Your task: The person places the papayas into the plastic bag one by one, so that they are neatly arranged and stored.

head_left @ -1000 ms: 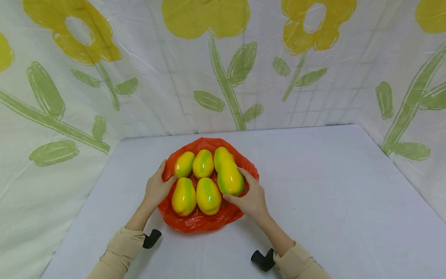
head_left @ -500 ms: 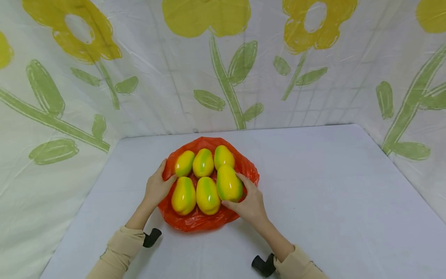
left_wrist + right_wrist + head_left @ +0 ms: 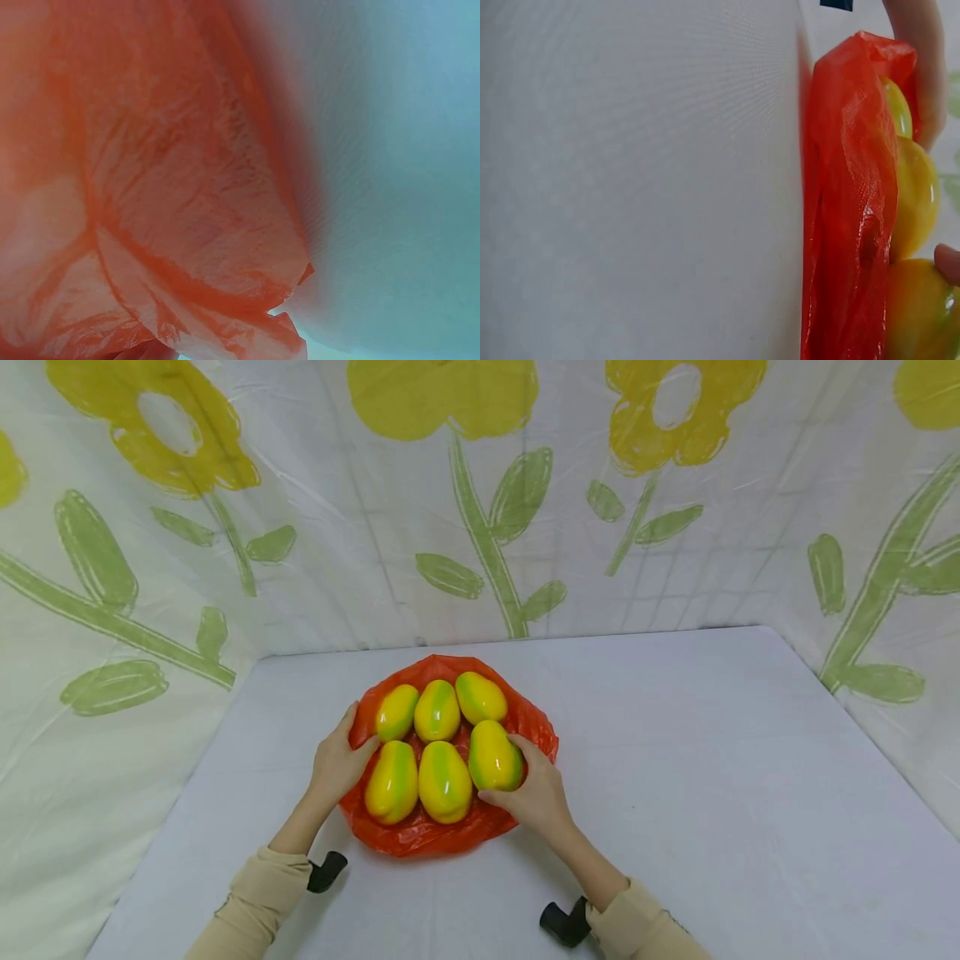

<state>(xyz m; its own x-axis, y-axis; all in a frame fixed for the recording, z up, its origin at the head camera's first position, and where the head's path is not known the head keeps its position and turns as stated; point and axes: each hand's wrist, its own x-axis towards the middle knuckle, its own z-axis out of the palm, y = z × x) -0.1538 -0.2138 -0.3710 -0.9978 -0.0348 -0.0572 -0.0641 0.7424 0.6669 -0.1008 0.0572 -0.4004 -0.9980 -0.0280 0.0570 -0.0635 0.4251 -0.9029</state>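
A red plastic bag (image 3: pixel 420 839) lies spread like a shallow bowl, with shiny yellow papayas striped green inside it in two rows of three. My right hand (image 3: pixel 538 789) holds the front-right papaya (image 3: pixel 495 758), thumb at its near side and fingers round its far right side. In the right wrist view, the thumb (image 3: pixel 947 262) rests against that fruit. At the bag's left rim, my left hand (image 3: pixel 341 764) grips the plastic, thumb inside, other fingers mostly hidden outside. Crumpled red plastic (image 3: pixel 172 172) fills much of the left wrist view.
The bag stands on a table with a white cover (image 3: pixel 712 793). Behind and beside it hangs a white curtain (image 3: pixel 337 543) printed with yellow flowers. Black wrist devices (image 3: pixel 564 922) project from both sleeves, low over the table.
My right hand has brought its papaya a little toward me, into the front row. The back-right papaya has tipped leftward, and the other front papayas have shifted slightly left. My left hand has stayed put.
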